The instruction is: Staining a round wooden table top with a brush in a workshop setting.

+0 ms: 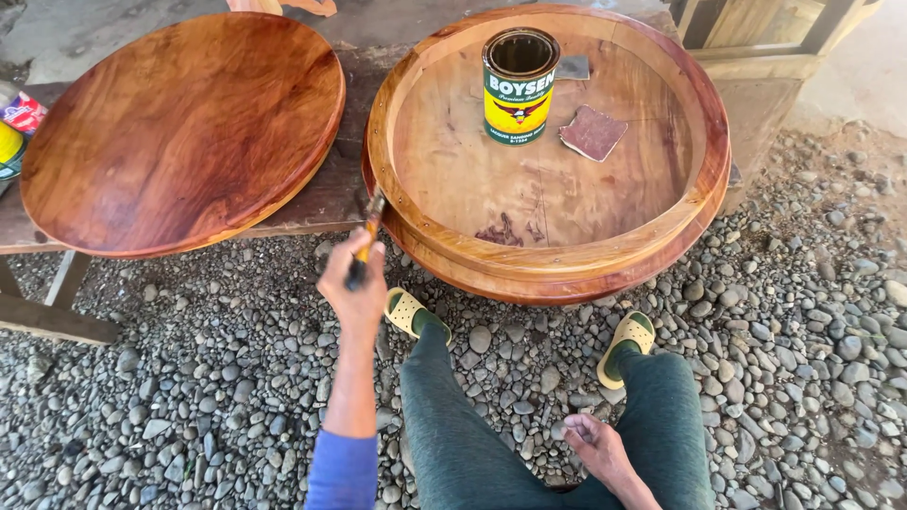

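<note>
My left hand [354, 283] is shut on a paintbrush [368, 236] with an orange and black handle. Its bristles touch the left outer rim of a round wooden tabletop [699, 179] that lies upside down, its raised rim glossy. Inside it stand an open green and yellow can [518, 85] and a square of reddish sandpaper [592, 132]. My right hand [593, 444] rests by my right knee with fingers loosely curled and nothing in it.
A second round tabletop [184, 127], dark red and glossy, lies on a wooden bench [321, 198] at the left. Containers [14, 132] sit at the far left edge. Grey gravel [803, 331] covers the ground. My feet wear yellow sandals [624, 345].
</note>
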